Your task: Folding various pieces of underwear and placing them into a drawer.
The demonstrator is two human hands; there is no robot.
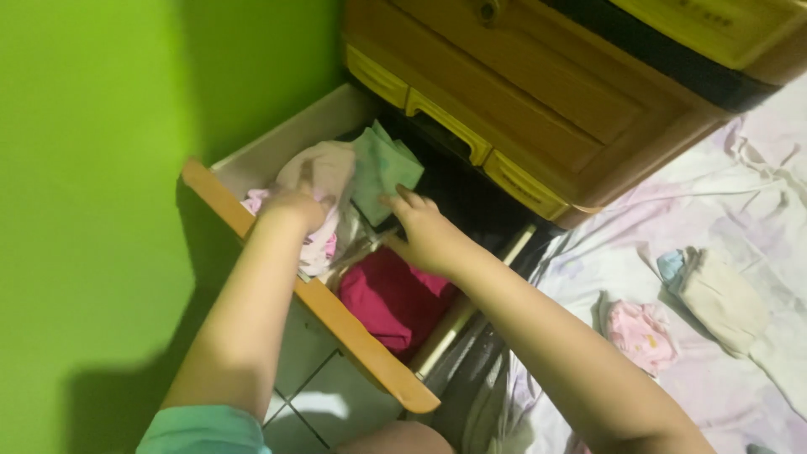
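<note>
**Both hands working inside an open drawer**

Nearest the camera, both forearms extend down and forward from a teal sleeve [204, 429] over the drawer front [319, 298], an orange-tan panel running diagonally across the view.

The left hand [294, 208] rests just past the drawer front, fingers curled down into a pale pink garment [324, 172]. The grip appears clamped on the fabric, though the fingertips are buried in the cloth, so the hold cannot be confirmed. The bunched cloth beneath suggests the hand is pressing or gathering the pile.

The right hand [424, 231] lies beside it, fingers extended and together, tips touching the lower edge of a folded green cloth [382, 168]. This grip is not closed on anything; the flat hand seems to steady the fold.

Below the right wrist, a dark red garment [395, 298] fills the near end of the drawer [294, 134], which is pulled out from a wooden cabinet [538, 101] against a green wall [84, 210].

To the right, a patterned sheet [740, 168] covers a bed. On it lie a small pink garment [643, 336] and a folded beige piece [719, 298], well apart from both hands.
</note>
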